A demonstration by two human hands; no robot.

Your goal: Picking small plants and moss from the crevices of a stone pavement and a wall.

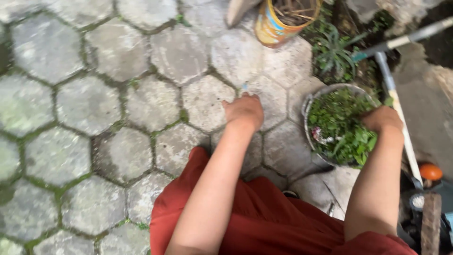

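Left hand (244, 111) curled at paving stones (141, 101), grip contents unclear; right hand (383, 119) closed on weeds (339, 125) in bowl (309, 101), right of knees; light, limp, tear-prone, best pinched low

A round grey metal bowl (309, 106) sits on the paving, heaped with pulled green weeds (337, 123), leafy and tangled, with a few pale bits among them. The right hand (382, 119) rests on the weeds at the bowl's right side. The left hand (244, 111) is pressed to the paving well left of the bowl, fingers curled down.
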